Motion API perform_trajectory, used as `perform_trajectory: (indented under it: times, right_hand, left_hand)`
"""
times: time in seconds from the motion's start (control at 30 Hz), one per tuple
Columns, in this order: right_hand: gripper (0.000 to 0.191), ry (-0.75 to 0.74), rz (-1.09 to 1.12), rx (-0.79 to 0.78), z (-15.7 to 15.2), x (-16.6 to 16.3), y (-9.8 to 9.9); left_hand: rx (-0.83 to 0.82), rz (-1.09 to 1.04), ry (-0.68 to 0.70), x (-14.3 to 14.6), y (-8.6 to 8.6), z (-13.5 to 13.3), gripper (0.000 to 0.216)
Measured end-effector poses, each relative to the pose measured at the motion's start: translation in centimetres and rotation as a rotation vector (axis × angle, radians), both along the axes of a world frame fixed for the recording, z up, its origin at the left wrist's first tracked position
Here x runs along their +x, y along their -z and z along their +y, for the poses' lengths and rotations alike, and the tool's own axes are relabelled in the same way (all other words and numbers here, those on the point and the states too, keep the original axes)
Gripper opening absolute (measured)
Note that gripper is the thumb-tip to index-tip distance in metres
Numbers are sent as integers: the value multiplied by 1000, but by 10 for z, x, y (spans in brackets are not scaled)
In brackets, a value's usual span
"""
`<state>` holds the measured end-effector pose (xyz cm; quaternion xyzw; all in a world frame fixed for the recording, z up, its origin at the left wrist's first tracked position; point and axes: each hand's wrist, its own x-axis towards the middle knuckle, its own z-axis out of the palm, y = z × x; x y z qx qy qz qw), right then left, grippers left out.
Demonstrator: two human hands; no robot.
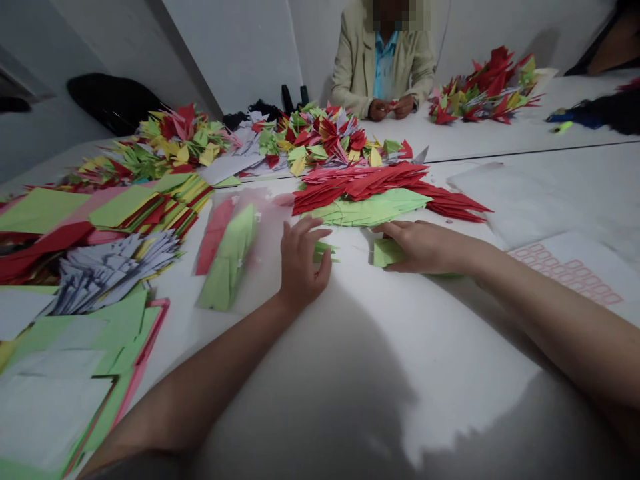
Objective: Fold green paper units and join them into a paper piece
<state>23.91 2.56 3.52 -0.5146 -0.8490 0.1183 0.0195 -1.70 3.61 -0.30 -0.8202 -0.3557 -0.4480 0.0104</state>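
- Head view: white tabletop (373, 353) runs from mid-frame to the bottom edge.
- Centre, two green bundles: left hand (303, 263) half-curled beside one (326, 253), right hand (425, 247) over another (386, 253); cannot tell whether either grips.

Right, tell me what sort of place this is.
Probably a papercraft workroom: there are piles of folded paper, stacks of coloured sheets, and a person across the white table handling something small.
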Motion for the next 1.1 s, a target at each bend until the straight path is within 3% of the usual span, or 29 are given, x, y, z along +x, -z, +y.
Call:
perform_trajectory:
  times: [0.27,0.6,0.73,0.8,0.87,0.97,1.03,1.1]
  right_hand:
    - [71,-108,164,-56,-4,-2,-1]
    - [69,-157,197,-19,-3,-1,-9]
    - [70,-149,173,10,-2,0,-8]
    - [69,-194,194,32,-3,-4,-8]
    - [68,-253,218,66,-6,-12,-7]
    - [65,-321,227,116,-12,-25,-3]
    - [67,-352,240,116,-15,-30,-1]
    - [76,-342,268,90,-16,-29,-1]
  left_hand:
    - [78,94,-84,-3,4,4,19]
    - [-264,176,-78,-1,4,6,23]
    - [-353,6,-26,-1,5,7,17]
    - [-516,-174,60,2,5,4,21]
    - [-823,-326,170,6,4,-1,30]
    - [-1189,-371,307,12,4,-6,34]
    - [-1233,-350,341,13,5,-6,31]
    - [-1166,-332,339,11,7,-3,29]
